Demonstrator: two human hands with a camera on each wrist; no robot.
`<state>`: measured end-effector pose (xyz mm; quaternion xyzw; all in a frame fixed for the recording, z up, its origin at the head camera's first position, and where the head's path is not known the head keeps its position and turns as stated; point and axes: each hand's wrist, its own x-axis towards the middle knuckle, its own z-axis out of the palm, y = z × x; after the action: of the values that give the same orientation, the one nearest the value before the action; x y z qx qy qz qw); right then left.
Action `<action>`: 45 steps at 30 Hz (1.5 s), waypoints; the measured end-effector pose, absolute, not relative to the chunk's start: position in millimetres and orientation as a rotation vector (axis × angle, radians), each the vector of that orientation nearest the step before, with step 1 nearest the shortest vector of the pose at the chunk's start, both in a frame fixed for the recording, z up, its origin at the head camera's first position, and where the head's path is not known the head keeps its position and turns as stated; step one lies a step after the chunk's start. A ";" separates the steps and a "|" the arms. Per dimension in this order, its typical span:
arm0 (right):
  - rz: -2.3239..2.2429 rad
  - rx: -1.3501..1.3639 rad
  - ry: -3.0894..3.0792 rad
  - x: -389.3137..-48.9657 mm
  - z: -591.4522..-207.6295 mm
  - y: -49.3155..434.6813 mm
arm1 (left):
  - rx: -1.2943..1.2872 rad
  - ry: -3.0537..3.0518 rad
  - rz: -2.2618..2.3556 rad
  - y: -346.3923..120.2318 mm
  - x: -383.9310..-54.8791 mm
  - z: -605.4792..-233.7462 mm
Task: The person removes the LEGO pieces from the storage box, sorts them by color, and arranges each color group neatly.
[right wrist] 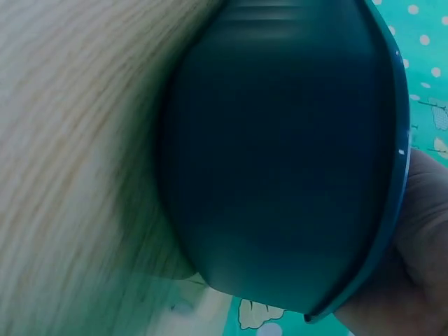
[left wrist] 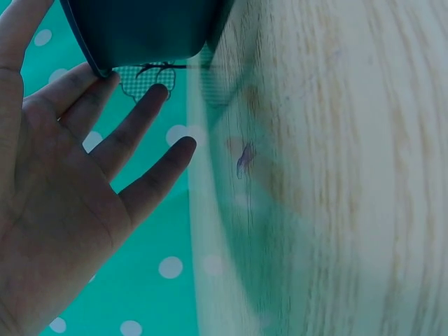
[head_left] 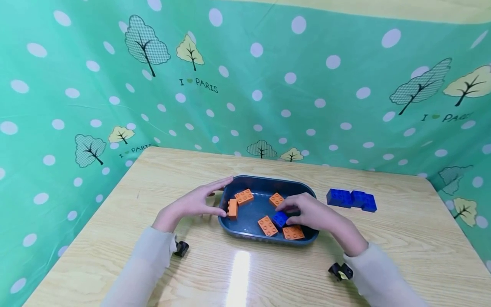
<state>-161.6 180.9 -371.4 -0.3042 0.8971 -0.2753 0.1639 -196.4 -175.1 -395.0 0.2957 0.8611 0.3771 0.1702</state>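
Note:
A dark blue oblong basin (head_left: 251,232) stands on the table with several orange bricks in it. My right hand (head_left: 312,212) reaches over its right end and pinches a blue brick (head_left: 280,219) between thumb and fingers. That brick sits among the orange bricks, close to one orange brick (head_left: 267,226) on its left. At the basin's left end my left hand (head_left: 197,201) spreads thumb and fingers along the rim. In the left wrist view, straight fingers (left wrist: 143,129) fan out below the basin's wall (left wrist: 147,31). The right wrist view shows the basin's outer side (right wrist: 280,154) hiding the fingertips.
To the right of the basin, several blue bricks (head_left: 350,199) lie in a row on the wooden table (head_left: 203,273). Behind the table hangs a green dotted cloth (head_left: 238,128). Black wrist cameras sit beside both sleeves (head_left: 142,264).

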 end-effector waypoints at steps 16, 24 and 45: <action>-1.207 -0.671 2.711 -158.4 -332.4 236.8 | 0.817 2.451 1.067 -175.6 -197.1 -391.6; -1.245 -0.493 2.948 -158.4 -319.6 312.8 | 0.808 2.455 1.066 -177.0 -195.8 -388.9; -0.942 0.027 3.029 -143.3 -382.4 435.3 | 0.826 2.449 1.059 -175.1 -197.5 -393.8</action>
<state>-143.3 435.3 -382.4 0.0085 0.9548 -0.2969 -0.0154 -197.5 -175.1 -393.8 0.2914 0.8635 0.3733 0.1734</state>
